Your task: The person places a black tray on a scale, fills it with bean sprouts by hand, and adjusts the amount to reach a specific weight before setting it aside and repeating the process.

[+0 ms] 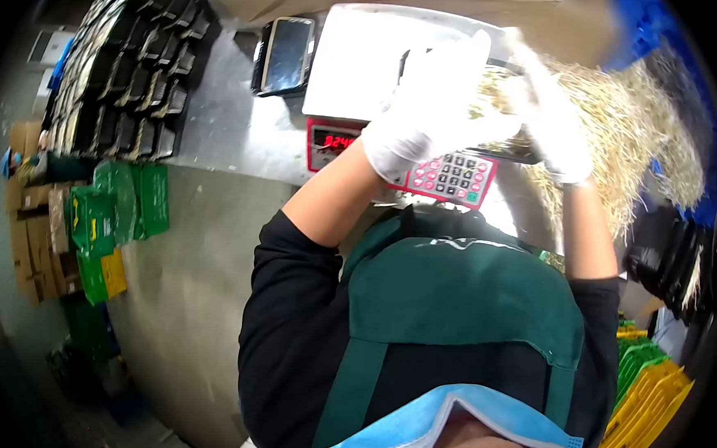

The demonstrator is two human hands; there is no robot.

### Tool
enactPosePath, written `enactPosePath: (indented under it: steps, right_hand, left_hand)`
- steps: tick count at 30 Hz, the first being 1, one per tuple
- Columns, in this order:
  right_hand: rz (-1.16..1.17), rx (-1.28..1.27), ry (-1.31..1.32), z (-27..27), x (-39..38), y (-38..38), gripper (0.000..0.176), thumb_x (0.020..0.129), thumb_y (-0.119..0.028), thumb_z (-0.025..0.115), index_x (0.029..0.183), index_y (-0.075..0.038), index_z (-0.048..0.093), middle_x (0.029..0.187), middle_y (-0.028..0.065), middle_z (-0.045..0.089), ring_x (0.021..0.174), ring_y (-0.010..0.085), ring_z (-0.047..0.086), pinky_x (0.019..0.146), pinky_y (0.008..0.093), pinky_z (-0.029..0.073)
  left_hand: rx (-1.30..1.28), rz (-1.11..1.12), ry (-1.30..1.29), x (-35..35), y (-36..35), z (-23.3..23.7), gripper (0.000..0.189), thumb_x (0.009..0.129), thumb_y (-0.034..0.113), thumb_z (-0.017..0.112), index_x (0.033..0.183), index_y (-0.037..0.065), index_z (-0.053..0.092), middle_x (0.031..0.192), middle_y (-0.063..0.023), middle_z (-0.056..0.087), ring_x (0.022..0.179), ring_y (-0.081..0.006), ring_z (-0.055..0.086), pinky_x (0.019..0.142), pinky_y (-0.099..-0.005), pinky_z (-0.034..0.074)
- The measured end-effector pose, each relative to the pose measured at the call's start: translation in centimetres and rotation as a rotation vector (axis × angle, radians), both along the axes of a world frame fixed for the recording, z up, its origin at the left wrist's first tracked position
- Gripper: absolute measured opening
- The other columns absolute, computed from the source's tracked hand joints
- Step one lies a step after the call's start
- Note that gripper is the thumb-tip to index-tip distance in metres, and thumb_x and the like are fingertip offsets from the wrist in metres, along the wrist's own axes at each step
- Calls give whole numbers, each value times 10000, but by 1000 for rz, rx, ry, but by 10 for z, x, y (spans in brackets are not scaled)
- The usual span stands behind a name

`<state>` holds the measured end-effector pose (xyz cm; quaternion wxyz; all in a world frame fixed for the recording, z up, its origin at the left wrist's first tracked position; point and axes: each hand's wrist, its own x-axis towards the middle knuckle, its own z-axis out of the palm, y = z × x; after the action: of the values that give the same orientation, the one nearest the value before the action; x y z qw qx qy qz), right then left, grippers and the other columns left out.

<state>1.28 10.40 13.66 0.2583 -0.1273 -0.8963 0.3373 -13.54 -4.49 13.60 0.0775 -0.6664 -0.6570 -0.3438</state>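
Both my hands wear white gloves, strongly overexposed. My left hand is over the right part of the scale's white platform, with fingers and thumb stretched apart. Beneath the hands a black tray shows only by its edge; pale thin straw-like strands lie in it. My right hand is at the tray's right side, slightly blurred, its thumb and fingers around some strands. Under my left wrist is the scale's red front panel, with lit red digits and a keypad.
A large heap of pale strands lies to the right. A phone-like device rests left of the scale on the metal table. Stacked black trays stand at the left. Green crates and cardboard boxes are beyond; yellow crates at lower right.
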Motion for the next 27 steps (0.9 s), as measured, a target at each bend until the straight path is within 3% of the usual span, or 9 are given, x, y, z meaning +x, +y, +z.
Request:
enactPosePath:
  steps: [3,7,13,15,16,18,19,25,27]
  right_hand:
    - [-20,578,-408,13,-8,-27,518,947,-319,474,1390,-56,428,1239,154,580,978,294,604,880,407,470]
    - [-18,242,-315,-3,-9,-14,483,947,-322,477,1356,-65,475,1022,162,636,930,321,594,851,409,469]
    - [169,569,-58,34,12,18,496,904,-310,558,1342,-86,503,974,150,629,908,315,589,829,408,464]
    - [-80,-828,-531,46,3,8,529,859,-252,614,1361,-130,498,963,139,625,828,303,595,764,383,485]
    - [-81,-826,-529,44,5,11,529,859,-252,614,1361,-130,498,963,139,625,828,303,595,764,383,485]
    - [209,522,-356,34,12,20,552,781,-130,667,1309,-52,526,1070,180,627,959,291,619,836,411,489]
    - [211,521,-355,33,13,20,552,781,-130,667,1309,-52,526,1070,180,627,959,291,619,836,411,489]
    - [248,-316,-320,38,26,0,602,775,-75,655,1354,-57,489,1170,142,631,935,221,624,839,373,490]
    - [148,-1062,-60,47,25,-18,492,832,-109,646,1309,-49,542,1175,85,642,872,163,622,787,321,502]
  left_hand:
    - [22,-210,-523,3,19,-29,630,751,325,718,1266,10,538,1138,-203,603,1037,-349,579,906,-435,431]
    - [-150,-267,-356,-3,27,-12,336,740,186,697,1027,23,634,907,-138,643,835,-295,627,723,-360,504]
    - [-205,-133,-343,3,13,20,364,755,171,718,1062,7,608,954,-166,641,848,-313,624,759,-379,504]
    - [-295,-33,-324,-1,10,17,469,741,234,751,1105,0,569,958,-191,630,859,-337,616,759,-393,503]
    - [-322,-9,-139,-7,12,12,576,698,270,786,1133,-12,536,947,-209,618,871,-353,610,767,-398,501]
    - [-268,-35,-153,-7,14,9,590,691,278,792,1133,-16,535,949,-208,618,872,-351,610,773,-396,500]
    - [-217,-65,-167,-7,15,8,604,684,285,797,1133,-21,534,951,-207,617,874,-348,611,780,-393,499]
    - [-219,0,-204,1,16,9,658,668,304,816,1146,-33,514,928,-202,614,866,-344,611,784,-394,497]
    - [-195,12,-174,0,16,7,663,670,313,818,1143,-36,512,919,-201,615,864,-344,612,781,-392,498]
